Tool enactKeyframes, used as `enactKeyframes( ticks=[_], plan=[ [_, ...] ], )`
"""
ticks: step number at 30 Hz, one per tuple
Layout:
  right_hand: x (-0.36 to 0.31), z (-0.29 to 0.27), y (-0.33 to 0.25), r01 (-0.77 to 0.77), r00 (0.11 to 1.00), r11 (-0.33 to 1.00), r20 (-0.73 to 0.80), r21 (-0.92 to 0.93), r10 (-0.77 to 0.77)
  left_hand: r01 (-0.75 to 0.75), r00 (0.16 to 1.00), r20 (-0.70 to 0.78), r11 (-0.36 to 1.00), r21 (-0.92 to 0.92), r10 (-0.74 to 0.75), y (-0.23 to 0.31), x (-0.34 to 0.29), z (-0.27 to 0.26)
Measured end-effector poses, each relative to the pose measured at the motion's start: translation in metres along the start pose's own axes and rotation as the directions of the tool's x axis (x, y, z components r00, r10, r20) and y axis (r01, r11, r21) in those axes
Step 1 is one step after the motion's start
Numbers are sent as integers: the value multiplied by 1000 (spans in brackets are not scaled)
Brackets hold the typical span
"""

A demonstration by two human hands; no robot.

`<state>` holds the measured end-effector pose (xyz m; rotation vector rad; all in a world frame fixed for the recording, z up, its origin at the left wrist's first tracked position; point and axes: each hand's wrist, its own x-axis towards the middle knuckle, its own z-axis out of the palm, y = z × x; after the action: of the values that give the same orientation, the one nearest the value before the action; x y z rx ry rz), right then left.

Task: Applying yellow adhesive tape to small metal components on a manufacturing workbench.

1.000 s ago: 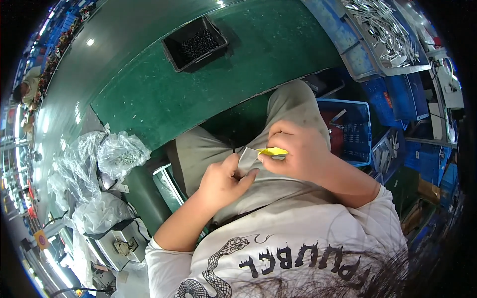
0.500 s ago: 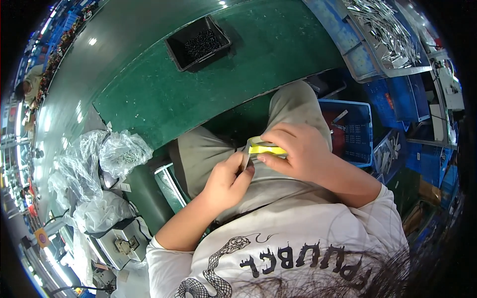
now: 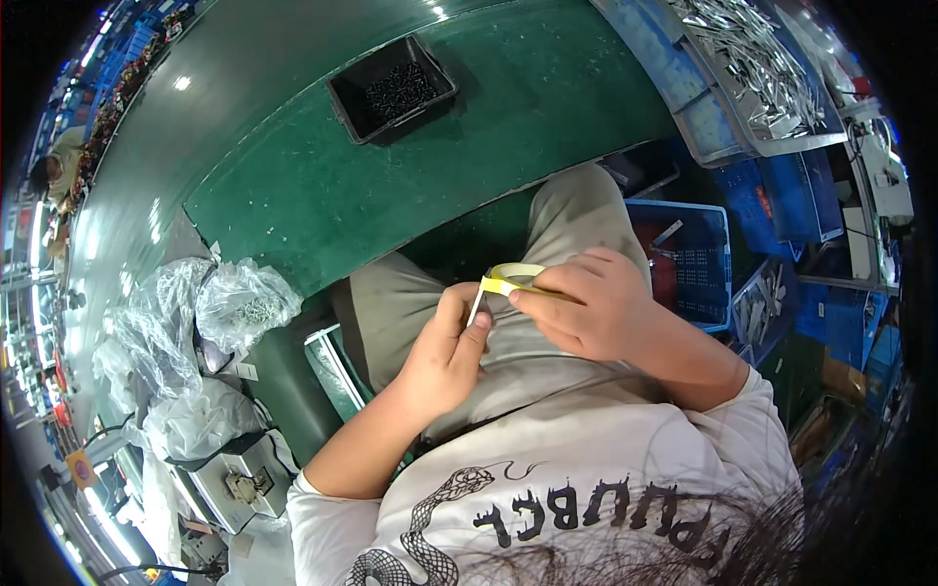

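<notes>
Above my lap, my left hand (image 3: 447, 356) pinches a thin, pale flat strip (image 3: 476, 306) between thumb and fingers; the strip stands on edge and most of it is hidden by the fingers. My right hand (image 3: 596, 305) is closed on a roll of yellow tape (image 3: 502, 284), whose ring shows beyond the fingertips. The tape's near end touches the top of the strip. Whether it is stuck there I cannot tell.
On the green table (image 3: 293, 205) stands a black bin (image 3: 427, 115) of small dark parts. Clear plastic bags (image 3: 249, 303) lie at the left. A grey-blue tray (image 3: 718, 137) of metal strips is at the far right, above a blue crate (image 3: 725, 264).
The strip has turned in my left hand and now shows its narrow edge. My right hand has shifted slightly right, and more of the tape ring shows.
</notes>
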<state>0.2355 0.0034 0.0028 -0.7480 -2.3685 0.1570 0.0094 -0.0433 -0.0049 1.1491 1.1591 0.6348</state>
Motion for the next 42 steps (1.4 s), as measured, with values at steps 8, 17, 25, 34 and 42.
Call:
enactKeyframes(
  ticks=[8, 17, 25, 34, 42],
  plan=[
    [2, -2, 1, 15, 1000, 999, 0, -38, -15, -136, 988, -69, 990, 46, 139, -10, 2, 2],
    [7, -4, -3, -15, 999, 997, 35, -71, 17, -203, 975, -66, 971, 125, 212, -16, 1, 2],
    [6, -7, -2, 13, 999, 998, 35, -54, -11, -230, 972, -40, 970, 74, 233, -18, 3, 0],
    [-5, -19, 2, -5, 990, 992, 143, 130, -14, -200, 980, -9, 970, -137, 200, -22, 4, 0],
    [-2, -32, 5, 14, 982, 996, 188, 93, -31, -308, 950, -15, 928, -208, 312, -32, 8, 2]
  ],
)
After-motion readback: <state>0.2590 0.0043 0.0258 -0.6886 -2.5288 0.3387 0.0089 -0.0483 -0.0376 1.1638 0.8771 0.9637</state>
